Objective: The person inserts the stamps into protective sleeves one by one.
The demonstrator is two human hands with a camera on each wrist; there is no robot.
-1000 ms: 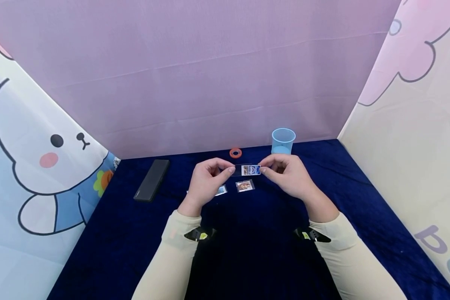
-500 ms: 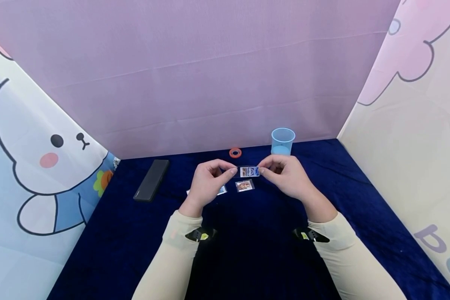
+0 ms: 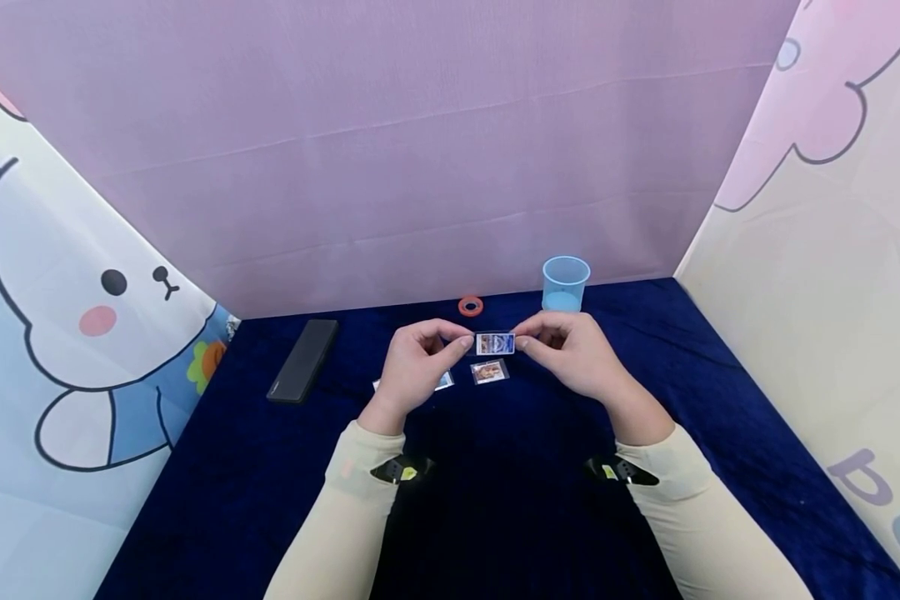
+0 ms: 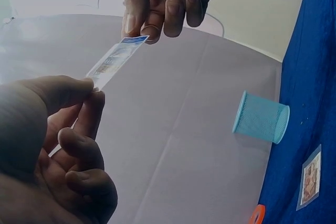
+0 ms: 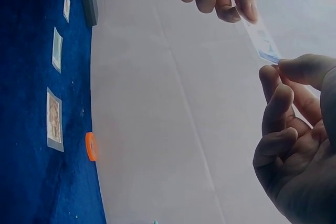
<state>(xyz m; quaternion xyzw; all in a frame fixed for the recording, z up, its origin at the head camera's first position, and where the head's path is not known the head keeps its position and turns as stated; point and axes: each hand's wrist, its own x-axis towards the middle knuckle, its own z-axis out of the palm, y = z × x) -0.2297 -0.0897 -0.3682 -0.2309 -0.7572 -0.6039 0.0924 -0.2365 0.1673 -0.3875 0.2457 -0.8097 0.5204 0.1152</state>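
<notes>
Over the table, both hands hold a small stamp-like picture card [image 3: 495, 344] in a clear plastic sleeve [image 4: 98, 80]. My left hand [image 3: 420, 362] pinches the sleeve's left end between thumb and forefinger. At the other end, the thumb and forefinger of my right hand [image 3: 570, 350] pinch the card's blue edge, as the right wrist view shows. Below the hands lies a brown picture card in a clear sleeve [image 3: 490, 372]. A bluish sleeved card [image 5: 56, 50] and a smaller one [image 5: 66, 7] lie farther left, partly hidden behind my left hand in the head view.
An orange-red ring [image 3: 471, 306], perhaps a tape roll, lies at the back of the dark blue cloth [image 3: 217, 467]. A light blue mesh cup [image 3: 566, 283] stands behind my right hand. On the left lies a long black case [image 3: 303, 361]. Curtains enclose the back and sides.
The card has slid left, deeper into the clear sleeve, and my right hand has shifted slightly left with it. My left hand stays nearly still. The things on the table have not moved.
</notes>
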